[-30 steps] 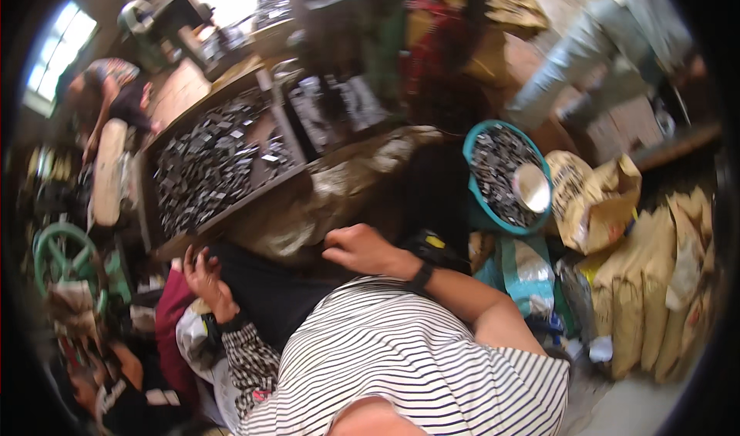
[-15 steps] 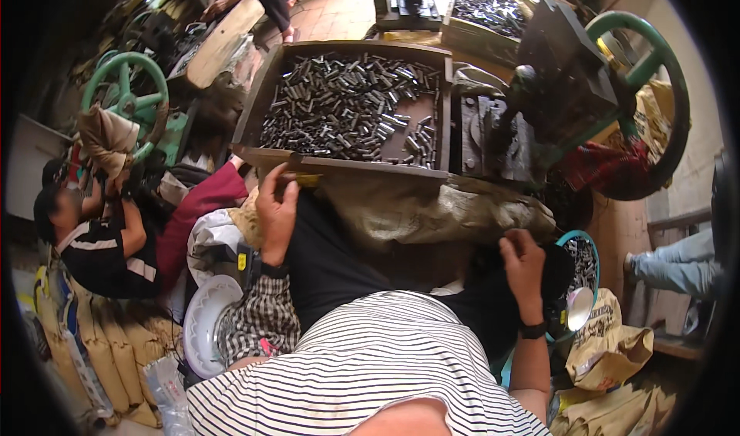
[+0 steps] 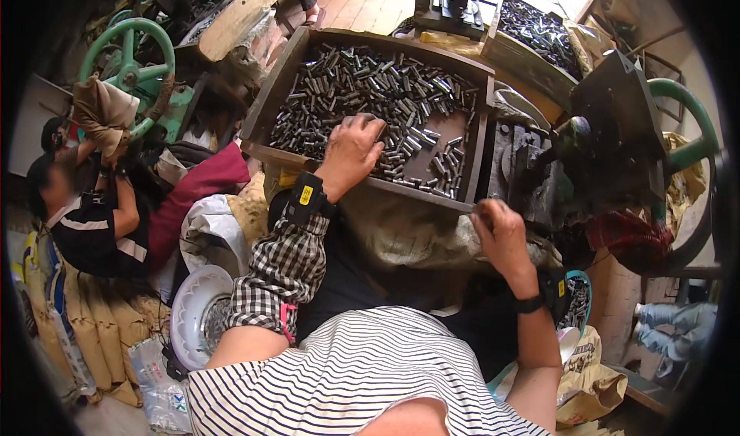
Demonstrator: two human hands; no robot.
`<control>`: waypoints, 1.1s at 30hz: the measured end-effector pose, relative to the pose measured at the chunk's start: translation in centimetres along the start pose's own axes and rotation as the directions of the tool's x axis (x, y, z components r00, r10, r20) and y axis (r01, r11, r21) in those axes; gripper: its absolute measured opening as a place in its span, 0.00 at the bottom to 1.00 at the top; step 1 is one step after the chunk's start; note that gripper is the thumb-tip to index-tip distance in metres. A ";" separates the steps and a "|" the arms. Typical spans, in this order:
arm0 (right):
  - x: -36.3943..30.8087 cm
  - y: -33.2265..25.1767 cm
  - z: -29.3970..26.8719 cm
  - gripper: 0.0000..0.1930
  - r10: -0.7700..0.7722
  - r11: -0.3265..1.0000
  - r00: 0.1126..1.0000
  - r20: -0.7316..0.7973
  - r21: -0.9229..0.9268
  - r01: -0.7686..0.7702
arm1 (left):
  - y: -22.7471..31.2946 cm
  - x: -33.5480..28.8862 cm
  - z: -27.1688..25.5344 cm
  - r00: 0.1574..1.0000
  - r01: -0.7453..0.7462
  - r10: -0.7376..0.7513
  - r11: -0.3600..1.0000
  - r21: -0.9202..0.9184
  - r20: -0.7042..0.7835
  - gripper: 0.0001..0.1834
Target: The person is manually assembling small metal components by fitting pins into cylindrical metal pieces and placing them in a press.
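Observation:
My left hand (image 3: 352, 149) rests at the near side of a wooden tray (image 3: 301, 157), its curled fingers touching a heap of short metal pins (image 3: 370, 82). Its fingertips point down into the pins, so what they grip is hidden. Just outside the tray's near right corner is my right hand (image 3: 501, 232), thumb and fingers drawn together; anything between them is too small to make out. Beside that hand stands a dark, greasy press (image 3: 524, 166) with a green handwheel (image 3: 697, 147). A bare patch of tray floor shows at the right among the pins.
A second box of metal parts (image 3: 539, 35) stands at the far right. By my right arm is a teal-rimmed bucket of parts (image 3: 576, 301). A white basin (image 3: 189, 320) sits at my left. Another person (image 3: 100, 212) works at the left beside a green handwheel (image 3: 127, 74).
My left hand has moved from outside the tray's front edge onto the pins. My right hand has risen toward the tray's near right corner. The view has shifted somewhat.

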State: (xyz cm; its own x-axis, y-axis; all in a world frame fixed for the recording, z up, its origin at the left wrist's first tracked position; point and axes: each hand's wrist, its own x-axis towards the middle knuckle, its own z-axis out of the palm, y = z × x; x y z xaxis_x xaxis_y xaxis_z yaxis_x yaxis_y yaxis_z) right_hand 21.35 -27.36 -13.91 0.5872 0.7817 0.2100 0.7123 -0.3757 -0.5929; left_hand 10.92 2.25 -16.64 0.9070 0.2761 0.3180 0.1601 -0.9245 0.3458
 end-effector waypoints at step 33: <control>9.8 4.5 6.9 0.09 0.003 0.998 1.000 -0.010 0.067 -0.002 | 1.3 1.5 6.1 0.967 -0.212 0.219 0.975 -0.065 0.130 0.09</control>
State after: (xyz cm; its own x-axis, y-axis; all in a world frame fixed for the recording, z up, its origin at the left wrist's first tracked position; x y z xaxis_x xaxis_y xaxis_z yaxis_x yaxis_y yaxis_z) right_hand 27.69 -17.93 -19.83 0.5929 0.7757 0.2161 0.6835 -0.3430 -0.6443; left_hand 14.84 -0.13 -21.14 0.9628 0.0302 0.2685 -0.0616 -0.9431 0.3269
